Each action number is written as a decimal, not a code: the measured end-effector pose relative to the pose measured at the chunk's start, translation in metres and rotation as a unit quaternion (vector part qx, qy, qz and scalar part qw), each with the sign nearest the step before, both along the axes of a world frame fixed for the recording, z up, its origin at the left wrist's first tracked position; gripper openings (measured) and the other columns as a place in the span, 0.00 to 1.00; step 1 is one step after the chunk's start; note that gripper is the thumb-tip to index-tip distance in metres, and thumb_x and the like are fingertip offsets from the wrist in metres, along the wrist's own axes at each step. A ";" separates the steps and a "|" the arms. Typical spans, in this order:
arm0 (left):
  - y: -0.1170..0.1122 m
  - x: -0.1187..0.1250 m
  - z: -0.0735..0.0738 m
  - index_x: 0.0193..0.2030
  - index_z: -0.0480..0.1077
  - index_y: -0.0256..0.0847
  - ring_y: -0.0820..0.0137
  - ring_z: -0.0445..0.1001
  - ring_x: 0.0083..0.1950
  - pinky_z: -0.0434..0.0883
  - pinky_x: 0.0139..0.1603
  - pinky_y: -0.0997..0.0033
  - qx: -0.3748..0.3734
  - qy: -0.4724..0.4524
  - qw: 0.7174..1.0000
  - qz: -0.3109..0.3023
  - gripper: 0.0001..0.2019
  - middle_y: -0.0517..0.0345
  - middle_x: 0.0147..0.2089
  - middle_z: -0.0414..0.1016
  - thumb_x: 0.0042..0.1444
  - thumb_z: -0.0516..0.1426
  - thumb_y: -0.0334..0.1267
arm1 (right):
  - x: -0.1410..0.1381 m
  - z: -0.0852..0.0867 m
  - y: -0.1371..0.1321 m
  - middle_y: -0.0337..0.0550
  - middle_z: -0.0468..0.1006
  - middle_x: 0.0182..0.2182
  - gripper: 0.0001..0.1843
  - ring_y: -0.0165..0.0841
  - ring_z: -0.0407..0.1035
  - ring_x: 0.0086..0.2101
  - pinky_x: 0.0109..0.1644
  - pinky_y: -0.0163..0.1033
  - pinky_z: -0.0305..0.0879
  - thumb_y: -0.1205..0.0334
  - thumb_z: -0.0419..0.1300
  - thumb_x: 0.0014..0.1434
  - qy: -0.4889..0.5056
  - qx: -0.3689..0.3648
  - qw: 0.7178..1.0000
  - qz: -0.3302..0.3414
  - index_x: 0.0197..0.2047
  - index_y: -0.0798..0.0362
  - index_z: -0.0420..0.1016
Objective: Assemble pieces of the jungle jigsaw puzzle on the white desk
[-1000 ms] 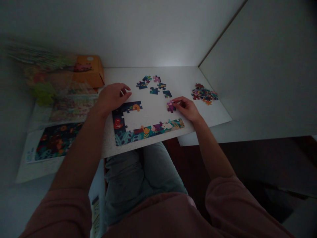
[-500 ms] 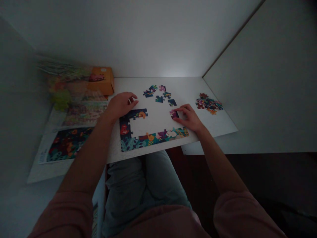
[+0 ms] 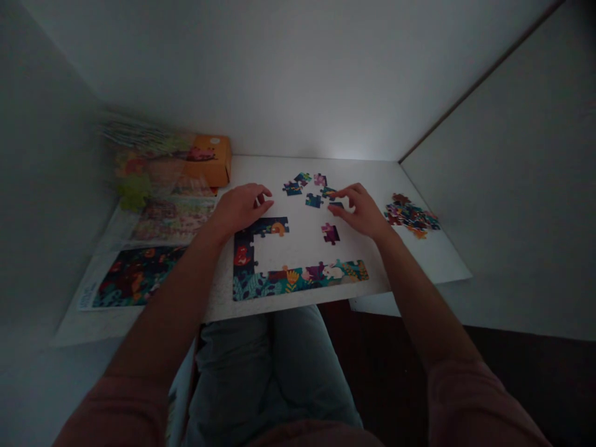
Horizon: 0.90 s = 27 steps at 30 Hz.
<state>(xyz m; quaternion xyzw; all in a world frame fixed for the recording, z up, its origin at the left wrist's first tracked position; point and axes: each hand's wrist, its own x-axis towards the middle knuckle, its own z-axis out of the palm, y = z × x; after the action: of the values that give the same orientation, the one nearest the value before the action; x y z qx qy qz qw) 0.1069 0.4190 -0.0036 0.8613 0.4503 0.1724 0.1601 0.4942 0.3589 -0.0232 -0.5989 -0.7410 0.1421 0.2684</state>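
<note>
From where I stand, the head camera looks down over a person's forearms onto a white board point(image 3: 372, 180) lying on a table, with its near edge jutting out over knees in grey-green trousers point(image 3: 274, 372). Pink sleeves point(image 3: 484, 403) show at the bottom corners.

The two hands sit well apart, and neither clearly holds anything. The left hand point(image 3: 242, 210) is loosely curled and rests just beyond the far end of a half-built jigsaw border point(image 3: 298, 280), which forms an open frame along the left and near sides. The right hand point(image 3: 361, 212) is spread, and its fingertips point(image 3: 336, 200) reach a dark loose piece point(image 3: 336, 205). I cannot tell whether they touch it or only hover just above it.

A purple puzzle piece point(image 3: 330, 233) lies by itself just below the right hand, inside the open corner of the frame. A small scatter of loose pieces point(image 3: 302, 186) lies farther off, near the far side of the board. A heap of mixed pieces point(image 3: 412, 215) sits to the right, well clear of the hands.

Left of the board lie printed picture sheets point(image 3: 135, 276), and beyond them stands an orange box point(image 3: 209, 160).
</note>
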 end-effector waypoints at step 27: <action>0.000 -0.005 0.001 0.62 0.84 0.43 0.57 0.85 0.47 0.75 0.51 0.58 -0.025 0.014 0.999 0.019 0.14 0.48 0.51 0.88 0.80 0.63 0.46 | 0.019 -0.018 0.087 0.54 0.90 0.57 0.21 0.52 0.81 0.44 0.60 0.65 0.80 0.42 0.77 0.67 0.062 0.000 0.987 -0.146 0.57 0.42 0.84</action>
<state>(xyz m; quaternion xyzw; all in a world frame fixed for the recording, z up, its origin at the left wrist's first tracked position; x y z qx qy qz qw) 0.1020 0.4190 -0.0027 0.8506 0.4732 0.1523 0.1715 0.5134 0.4459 -0.0415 -0.6911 -0.6273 0.1383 0.3313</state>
